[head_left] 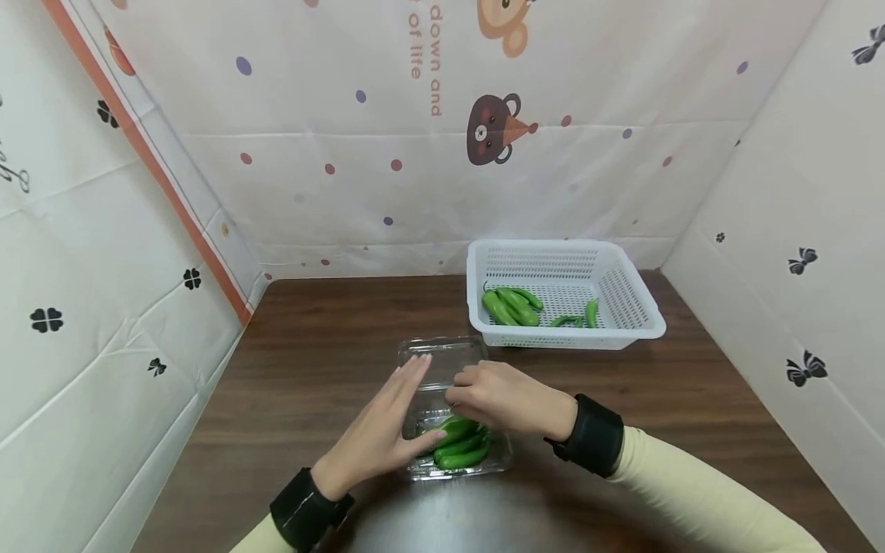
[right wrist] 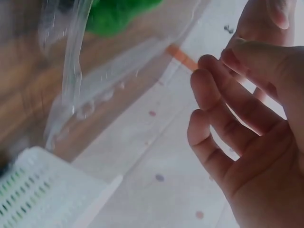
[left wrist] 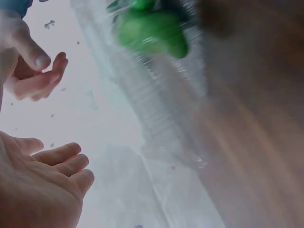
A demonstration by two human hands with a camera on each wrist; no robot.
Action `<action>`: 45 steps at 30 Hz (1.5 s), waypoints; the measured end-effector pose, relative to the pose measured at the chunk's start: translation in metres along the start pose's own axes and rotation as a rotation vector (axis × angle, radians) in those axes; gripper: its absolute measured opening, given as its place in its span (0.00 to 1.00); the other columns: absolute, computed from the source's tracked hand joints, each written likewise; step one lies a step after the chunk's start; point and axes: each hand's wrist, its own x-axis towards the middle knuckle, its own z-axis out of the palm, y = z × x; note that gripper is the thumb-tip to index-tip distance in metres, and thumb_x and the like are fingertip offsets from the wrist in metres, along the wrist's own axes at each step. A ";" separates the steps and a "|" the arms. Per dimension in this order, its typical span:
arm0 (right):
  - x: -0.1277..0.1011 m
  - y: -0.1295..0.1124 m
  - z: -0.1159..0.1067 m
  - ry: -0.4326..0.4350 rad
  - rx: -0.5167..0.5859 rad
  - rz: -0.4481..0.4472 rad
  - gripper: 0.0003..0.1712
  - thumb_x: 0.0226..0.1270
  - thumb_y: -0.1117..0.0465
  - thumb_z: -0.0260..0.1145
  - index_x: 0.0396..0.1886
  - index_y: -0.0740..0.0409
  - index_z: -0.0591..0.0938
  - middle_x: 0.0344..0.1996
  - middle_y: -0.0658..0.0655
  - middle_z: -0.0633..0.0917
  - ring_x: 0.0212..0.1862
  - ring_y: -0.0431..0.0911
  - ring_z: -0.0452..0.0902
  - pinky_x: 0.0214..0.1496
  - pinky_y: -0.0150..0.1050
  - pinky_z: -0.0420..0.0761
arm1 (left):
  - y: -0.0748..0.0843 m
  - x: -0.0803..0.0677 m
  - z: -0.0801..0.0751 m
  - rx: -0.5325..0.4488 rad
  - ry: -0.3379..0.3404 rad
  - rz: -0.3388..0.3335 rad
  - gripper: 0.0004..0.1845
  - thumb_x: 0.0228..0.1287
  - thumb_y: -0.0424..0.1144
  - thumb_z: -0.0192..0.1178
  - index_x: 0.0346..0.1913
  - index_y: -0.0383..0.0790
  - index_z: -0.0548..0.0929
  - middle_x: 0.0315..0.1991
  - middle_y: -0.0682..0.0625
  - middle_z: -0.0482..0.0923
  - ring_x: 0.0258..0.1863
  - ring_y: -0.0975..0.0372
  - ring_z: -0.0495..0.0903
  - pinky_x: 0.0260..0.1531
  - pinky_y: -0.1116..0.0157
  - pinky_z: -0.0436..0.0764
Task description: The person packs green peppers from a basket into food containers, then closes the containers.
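- A clear plastic clamshell box [head_left: 452, 415] is seen on the brown table [head_left: 311, 361], just in front of the person, with its lid [head_left: 442, 359] swung open toward the far side.
- Green peppers [head_left: 459, 444] are packed in the near half of the box, their long axes running roughly left to right, tilted slightly.
- The left hand [head_left: 387, 426] is held flat against the box's left side, fingers straight and together, the thumb touching the peppers; nothing is gripped.
- The right hand [head_left: 501, 395] is placed over the hinge area just beyond the peppers, fingers loosely bent; whether the plastic is pinched cannot be told.
- The peppers are found directly under and between both hands, so neither hand is clearly nearer.
- A white basket [head_left: 639, 307] with more peppers [head_left: 512, 306] is set well apart, beyond and to the right.
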 end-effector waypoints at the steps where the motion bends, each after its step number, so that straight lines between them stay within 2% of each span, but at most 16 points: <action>1: 0.000 0.002 -0.002 0.020 0.004 0.000 0.03 0.68 0.58 0.73 0.38 0.49 0.85 0.31 0.45 0.82 0.34 0.40 0.78 0.37 0.33 0.79 | 0.001 0.004 -0.001 -0.001 0.004 0.010 0.55 0.67 0.61 0.66 0.84 0.41 0.47 0.83 0.46 0.48 0.80 0.50 0.51 0.75 0.47 0.60; 9: 0.001 0.023 -0.013 0.124 0.056 0.035 0.06 0.65 0.64 0.75 0.39 0.53 0.86 0.31 0.47 0.82 0.35 0.40 0.79 0.37 0.34 0.80 | 0.003 0.040 0.000 -0.002 0.035 0.078 0.55 0.67 0.60 0.66 0.84 0.41 0.46 0.83 0.46 0.48 0.81 0.52 0.50 0.74 0.49 0.63; 17: -0.006 0.047 -0.018 0.172 0.065 0.136 0.07 0.66 0.64 0.75 0.42 0.54 0.87 0.33 0.47 0.83 0.33 0.38 0.78 0.37 0.33 0.80 | -0.004 0.071 0.009 -0.039 0.031 0.064 0.55 0.67 0.56 0.68 0.84 0.41 0.46 0.83 0.46 0.47 0.81 0.53 0.48 0.75 0.50 0.62; 22: -0.011 0.063 -0.023 0.178 0.049 0.199 0.11 0.65 0.63 0.76 0.46 0.56 0.88 0.38 0.51 0.87 0.38 0.41 0.82 0.40 0.37 0.83 | -0.009 0.087 0.015 -0.023 0.046 0.071 0.54 0.67 0.55 0.68 0.83 0.38 0.47 0.82 0.44 0.50 0.81 0.51 0.50 0.76 0.49 0.59; 29: -0.017 0.094 -0.030 0.133 0.130 0.334 0.13 0.71 0.64 0.71 0.53 0.58 0.85 0.44 0.56 0.87 0.42 0.47 0.85 0.41 0.41 0.86 | -0.016 0.109 0.024 0.005 0.046 0.069 0.53 0.67 0.55 0.68 0.81 0.32 0.51 0.80 0.40 0.54 0.80 0.48 0.54 0.76 0.50 0.60; 35: -0.018 0.126 -0.030 0.058 0.180 0.462 0.15 0.71 0.64 0.70 0.55 0.61 0.84 0.41 0.58 0.88 0.39 0.48 0.85 0.41 0.44 0.86 | -0.021 0.121 0.029 0.036 0.003 0.029 0.51 0.69 0.56 0.66 0.81 0.32 0.53 0.79 0.37 0.57 0.79 0.48 0.56 0.75 0.52 0.63; 45: -0.028 0.165 -0.028 0.004 0.160 0.536 0.15 0.71 0.66 0.68 0.55 0.65 0.84 0.36 0.60 0.87 0.36 0.52 0.83 0.40 0.48 0.84 | -0.024 0.139 0.026 0.106 -0.040 0.015 0.48 0.71 0.55 0.64 0.79 0.29 0.55 0.77 0.33 0.59 0.78 0.46 0.58 0.75 0.52 0.63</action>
